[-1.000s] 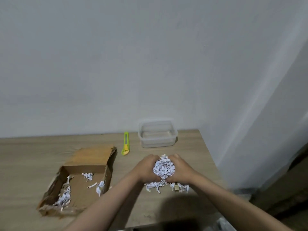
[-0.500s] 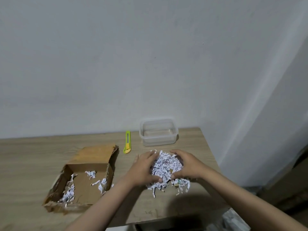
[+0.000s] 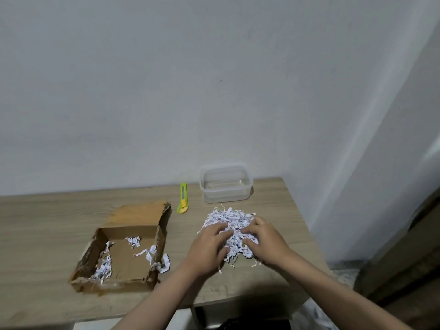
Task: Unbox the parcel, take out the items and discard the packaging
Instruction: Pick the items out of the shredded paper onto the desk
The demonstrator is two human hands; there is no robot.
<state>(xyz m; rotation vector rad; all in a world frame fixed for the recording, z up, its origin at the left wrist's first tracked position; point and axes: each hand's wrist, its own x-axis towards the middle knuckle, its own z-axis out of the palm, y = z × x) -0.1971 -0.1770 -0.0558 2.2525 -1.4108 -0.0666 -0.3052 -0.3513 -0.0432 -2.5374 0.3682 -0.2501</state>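
Fingers (image 3: 220, 231) of both hands lie spread, pressing into the shredded paper (image 3: 229, 222) heaped on the desk (image 3: 281, 210) — holding nothing. Cardboard box (image 3: 123, 253) is open, mostly emptied; no item shows yet — scraps and packaging remain.

plain grey wall (image 3: 166, 91) behind a light wooden table (image 3: 47, 225); dim light
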